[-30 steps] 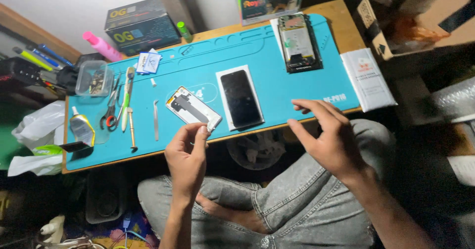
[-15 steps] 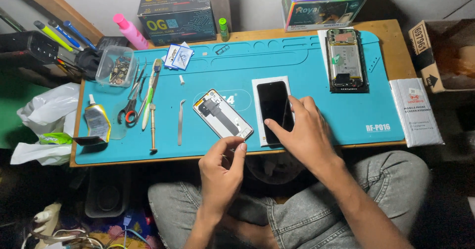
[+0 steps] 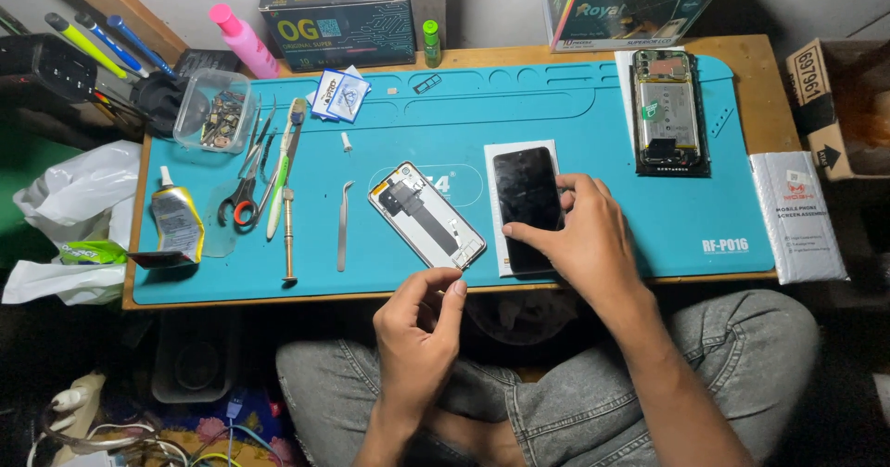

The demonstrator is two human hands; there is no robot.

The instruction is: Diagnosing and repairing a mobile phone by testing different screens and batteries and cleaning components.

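My right hand rests on the lower right part of a black phone screen that lies on a white backing on the blue work mat. The fingers grip the screen's edge. My left hand hovers just below the mat's front edge, fingers pinched together near the lower corner of a phone back frame; whether it holds something tiny I cannot tell. An opened phone body with its battery showing lies at the mat's far right.
Tweezers, a screwdriver, scissors and a glue tube lie on the mat's left. A clear parts box, a pink bottle and cardboard boxes stand behind. A white packet lies right.
My right hand came down from above my knee onto the black screen. My left hand stayed near the mat's front edge. The view shifted down and right.
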